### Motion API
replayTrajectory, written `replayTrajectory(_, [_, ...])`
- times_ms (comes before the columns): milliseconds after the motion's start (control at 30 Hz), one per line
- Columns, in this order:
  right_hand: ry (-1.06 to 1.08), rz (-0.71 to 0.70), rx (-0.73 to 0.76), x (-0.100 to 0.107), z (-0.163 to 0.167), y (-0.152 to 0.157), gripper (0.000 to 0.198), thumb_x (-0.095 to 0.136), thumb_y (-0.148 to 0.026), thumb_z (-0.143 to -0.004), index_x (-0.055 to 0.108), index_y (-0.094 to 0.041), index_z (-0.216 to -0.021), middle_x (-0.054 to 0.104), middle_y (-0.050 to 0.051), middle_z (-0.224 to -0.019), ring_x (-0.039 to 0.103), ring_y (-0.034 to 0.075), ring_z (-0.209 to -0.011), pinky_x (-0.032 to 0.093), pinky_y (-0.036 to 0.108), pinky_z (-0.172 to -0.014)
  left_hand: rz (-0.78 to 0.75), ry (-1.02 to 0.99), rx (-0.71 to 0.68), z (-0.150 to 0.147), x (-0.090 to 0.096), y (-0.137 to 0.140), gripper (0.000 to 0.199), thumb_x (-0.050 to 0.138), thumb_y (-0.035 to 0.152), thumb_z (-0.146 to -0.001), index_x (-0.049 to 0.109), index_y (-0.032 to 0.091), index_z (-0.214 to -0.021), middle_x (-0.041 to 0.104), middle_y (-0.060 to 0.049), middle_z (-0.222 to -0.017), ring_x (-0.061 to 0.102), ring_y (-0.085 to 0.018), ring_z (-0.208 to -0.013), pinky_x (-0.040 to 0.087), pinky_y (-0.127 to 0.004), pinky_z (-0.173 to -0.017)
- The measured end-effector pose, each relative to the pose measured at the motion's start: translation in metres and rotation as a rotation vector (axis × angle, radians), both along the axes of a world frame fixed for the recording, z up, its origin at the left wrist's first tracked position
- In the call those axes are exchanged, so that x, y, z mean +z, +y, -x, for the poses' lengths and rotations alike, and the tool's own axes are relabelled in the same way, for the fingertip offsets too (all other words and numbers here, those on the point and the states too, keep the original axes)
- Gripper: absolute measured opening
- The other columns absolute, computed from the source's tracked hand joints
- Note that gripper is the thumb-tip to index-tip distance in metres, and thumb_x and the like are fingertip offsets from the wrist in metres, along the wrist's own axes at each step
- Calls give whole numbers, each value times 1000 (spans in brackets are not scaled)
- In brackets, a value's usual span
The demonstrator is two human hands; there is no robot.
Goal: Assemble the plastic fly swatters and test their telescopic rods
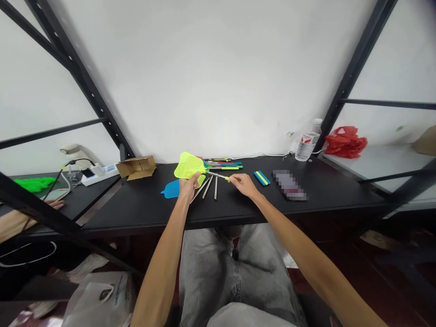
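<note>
Pinched in my left hand (190, 183) is a yellow-green fly swatter (188, 165), gripped near the base of its perforated head. Its thin metal rod runs to the right, where the closed fingers of my right hand (242, 183) hold the yellow-green handle end. On the black table under my left hand lie a blue swatter head (171, 189) and part of another yellow-green one. Several loose metal rods (215, 188) rest between my hands. Behind them is a pile of swatters (226, 165) with coloured handles. Short blue and yellow handles (261, 178) lie right of my right hand.
An open cardboard box (136, 168) and a white power strip (100, 175) stand to the left. At right are a blurred flat object (289, 185), a water bottle (308, 140) and a red plastic bag (346, 142). Another person's hand (51, 205) rests on the left table. Black shelf posts flank the table.
</note>
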State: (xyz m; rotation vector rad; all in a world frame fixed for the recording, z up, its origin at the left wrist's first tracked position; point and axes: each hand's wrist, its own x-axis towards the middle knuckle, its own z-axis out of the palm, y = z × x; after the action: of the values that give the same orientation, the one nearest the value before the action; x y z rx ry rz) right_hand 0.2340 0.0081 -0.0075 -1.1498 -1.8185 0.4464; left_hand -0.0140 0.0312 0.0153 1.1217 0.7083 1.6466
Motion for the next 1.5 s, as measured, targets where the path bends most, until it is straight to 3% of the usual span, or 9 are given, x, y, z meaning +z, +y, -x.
replayTrajectory(100, [-12,33,-8,0,-1,0,44,46,-50,-92,74,-18,-79,49,-2,-54,43,13,-53,29,26,-56,-5,12,-37,0,-1,0,45,86,27,-61,65,19,-100,66,4,-71,31,1,-38,32,-16,-39])
replayTrajectory(533, [33,169,88,-1,-2,2,58,41,-62,-92,69,-17,-70,42,-3,-50,39,11,-48,29,26,-54,18,56,-87,-1,-3,0,43,84,29,-65,67,17,-102,72,-3,-82,32,1,-39,34,-18,-40])
replayTrajectory(667, [93,137,105,0,0,2,53,43,-60,-93,72,-17,-80,47,-2,-54,41,12,-51,30,26,-55,37,5,-76,-1,0,2,42,85,28,-63,67,17,-98,70,-1,-76,35,0,-39,38,-20,-42])
replayTrajectory(867, [95,23,119,3,5,-3,39,50,-50,-93,71,-19,-79,62,1,-65,54,15,-61,38,26,-61,98,-90,-78,-3,6,-1,43,86,35,-63,68,16,-96,72,-6,-93,64,-10,-64,49,-21,-53])
replayTrajectory(1067, [110,-37,103,0,7,-4,31,61,-47,-87,75,-20,-91,73,3,-85,64,20,-78,45,28,-71,68,-31,-53,-12,3,-1,40,87,36,-62,70,15,-91,72,-6,-87,60,-9,-62,50,-22,-56])
replayTrajectory(1200, [98,23,104,1,5,-3,40,56,-53,-88,76,-18,-85,67,3,-71,56,18,-66,39,28,-62,50,-30,-92,-16,1,0,36,86,34,-62,70,16,-88,72,-4,-87,54,-6,-56,46,-21,-51])
replayTrajectory(1300, [94,113,138,2,3,-3,49,51,-59,-88,75,-16,-84,51,-1,-56,42,13,-53,31,27,-54,44,-23,-114,-18,3,-1,35,86,33,-62,69,16,-88,72,-4,-86,53,-6,-56,45,-21,-50])
replayTrajectory(1400, [122,190,192,3,3,-3,56,47,-64,-88,73,-15,-83,39,-3,-53,32,11,-49,26,26,-51,53,-1,-128,-19,6,-3,36,85,34,-62,69,16,-89,72,-5,-89,53,-6,-55,46,-22,-51])
replayTrajectory(1500, [139,225,229,5,3,-3,58,46,-66,-88,71,-13,-82,36,-4,-52,31,10,-49,27,26,-51,54,10,-132,-21,7,-3,39,85,35,-62,69,15,-91,72,-6,-90,54,-6,-55,46,-22,-50])
